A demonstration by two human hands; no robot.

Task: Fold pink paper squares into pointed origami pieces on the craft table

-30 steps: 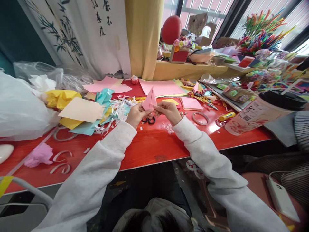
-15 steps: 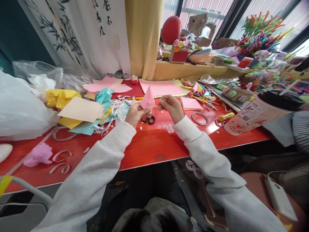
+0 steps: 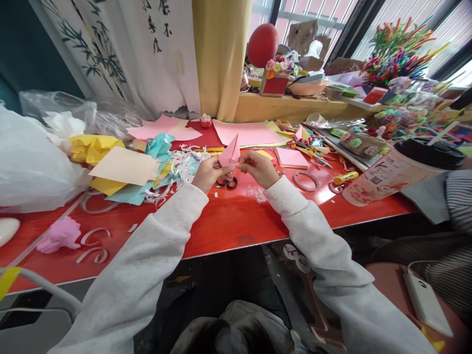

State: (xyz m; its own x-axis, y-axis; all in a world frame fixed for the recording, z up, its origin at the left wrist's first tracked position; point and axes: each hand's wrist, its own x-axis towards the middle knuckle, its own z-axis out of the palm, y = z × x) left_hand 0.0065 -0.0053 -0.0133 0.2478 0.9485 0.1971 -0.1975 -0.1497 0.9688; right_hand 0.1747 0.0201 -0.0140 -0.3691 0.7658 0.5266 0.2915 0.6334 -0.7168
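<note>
A folded piece of pink paper (image 3: 230, 152) with a pointed top is held up over the red table (image 3: 221, 221). My left hand (image 3: 209, 173) grips its lower left side, thumb in front. At its lower right corner, my right hand (image 3: 259, 168) pinches the paper's edge between thumb and fingertips. Just below the hands lie scissors with black handles (image 3: 231, 183), their blades hidden. A stack of pink paper squares (image 3: 292, 158) rests to the right of my right hand.
Shredded white paper (image 3: 184, 164) and coloured sheets (image 3: 123, 167) lie to the left, beside a white plastic bag (image 3: 37, 162). On the right are a tape roll (image 3: 306, 181), a yellow glue stick (image 3: 345, 177) and a large drink cup (image 3: 391, 172). Large pink sheets (image 3: 245, 133) lie behind.
My right hand has moved left and taken hold of the paper's lower right corner. The folded paper has turned and leans to the right. My left hand keeps its grip.
</note>
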